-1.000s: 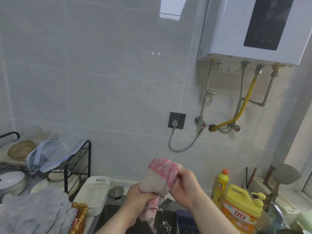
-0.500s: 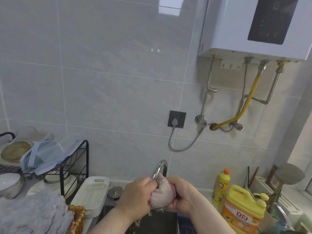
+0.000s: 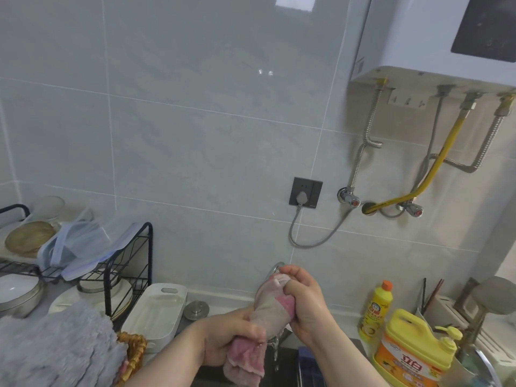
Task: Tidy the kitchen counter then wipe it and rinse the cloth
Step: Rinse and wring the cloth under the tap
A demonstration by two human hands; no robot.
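A wet pink and grey cloth [image 3: 269,305] is twisted between both my hands over the dark sink [image 3: 287,364]. My left hand [image 3: 231,335] grips its lower end, where a pink flap hangs down. My right hand [image 3: 305,305] is closed round the upper end. Water runs off the cloth into the sink. The chrome tap [image 3: 275,270] shows just behind the cloth's top; most of the tap is hidden by the cloth and my hands.
A black wire dish rack [image 3: 125,272] with bowls and plates stands at the left, a white dish [image 3: 156,311] beside it, a grey fluffy towel [image 3: 53,350] over a wicker basket. At the right stand a yellow detergent jug [image 3: 410,350], a small yellow bottle [image 3: 375,311] and a knife block. A water heater [image 3: 435,40] hangs at the upper right.
The cloth went from a raised bunch, to a ball squeezed between both hands, to a stretched twist with my left hand lower and my right hand higher. Water now drips from it.
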